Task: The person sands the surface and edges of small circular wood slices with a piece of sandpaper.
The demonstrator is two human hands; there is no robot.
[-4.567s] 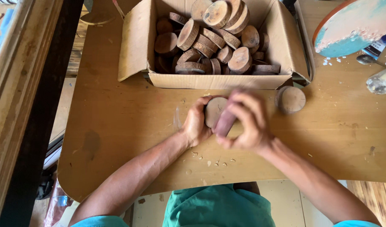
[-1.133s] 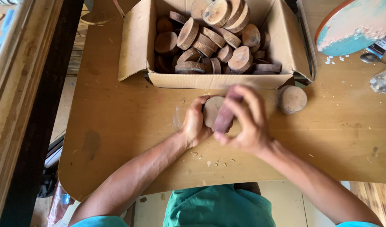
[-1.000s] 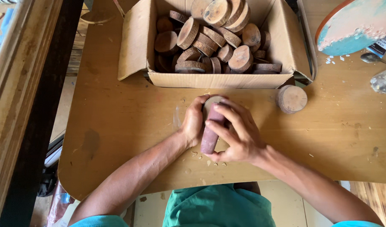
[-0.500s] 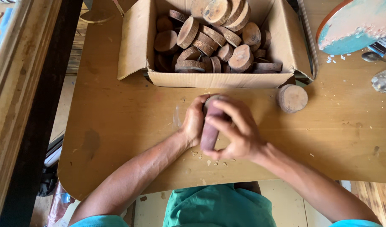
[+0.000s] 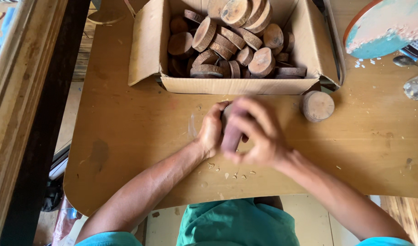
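Plainly, most of the work lay ahead: the cardboard box (image 5: pixel 236 84) at the far side of the bench (image 5: pixel 127 132) was heaped with round wooden slices (image 5: pixel 227 43), bark still on their edges, and only one finished-looking wooden disc (image 5: pixel 318 105) stood apart on the bench, just right of the box's front corner. One more slice (image 5: pixel 225 114) was in hand, held above the bench just in front of the box and almost wholly hidden by fingers. Pale chips and crumbs (image 5: pixel 229 173) lay scattered on the bench beneath the hands, which suggested that material was coming off the piece.

The left hand (image 5: pixel 211 132) was curled around the slice's left edge, steadying it. The right hand (image 5: pixel 257 136) was clenched around a dark, reddish, elongated piece (image 5: pixel 231 134), pressed against the slice's face; what that piece was could not be told, as the right hand was blurred with motion. Neither hand was open, and both touched the same slice. At the far right, a round board (image 5: pixel 386 27) smeared with turquoise paint lay well apart from the hands.
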